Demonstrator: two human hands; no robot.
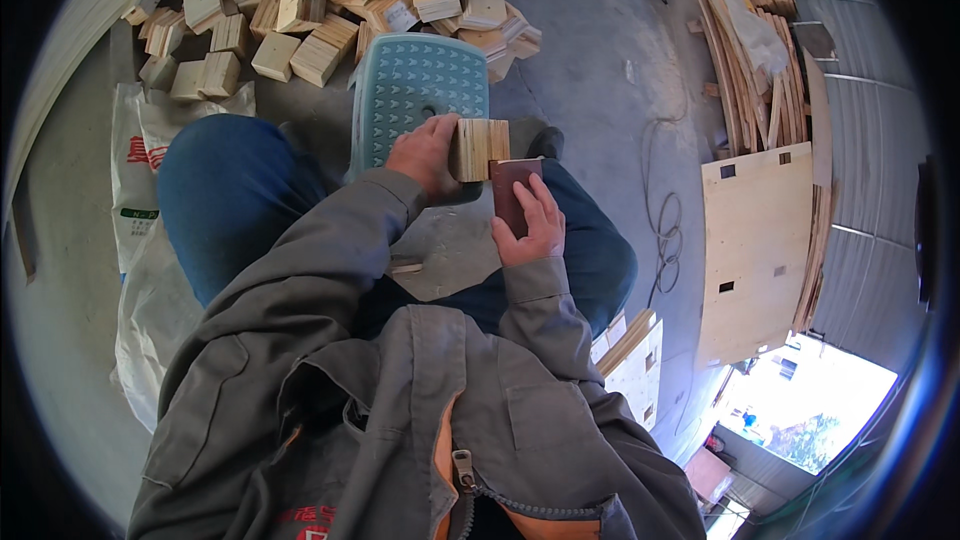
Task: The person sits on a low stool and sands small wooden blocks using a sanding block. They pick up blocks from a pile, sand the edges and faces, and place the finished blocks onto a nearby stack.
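My left hand [422,154] is closed around a squarish block of layered plywood [481,147] at the right edge of a blue-green plastic stool [420,52]. Its fingers wrap the block's left side, and the striped ply edges face up. In my right hand [536,227] is a flat, reddish-brown sanding block [510,202], gripped between thumb and fingers. The sanding block stands against the plywood block's right side, at its lower corner. Part of the left fingers is hidden behind the plywood.
A heap of similar plywood blocks [330,40] lies beyond the stool. White plastic sacks [150,270] spread on the left floor. To the right are a coiled cable [668,225], a plywood sheet [760,250] and stacked boards [735,70]. My knees flank the stool.
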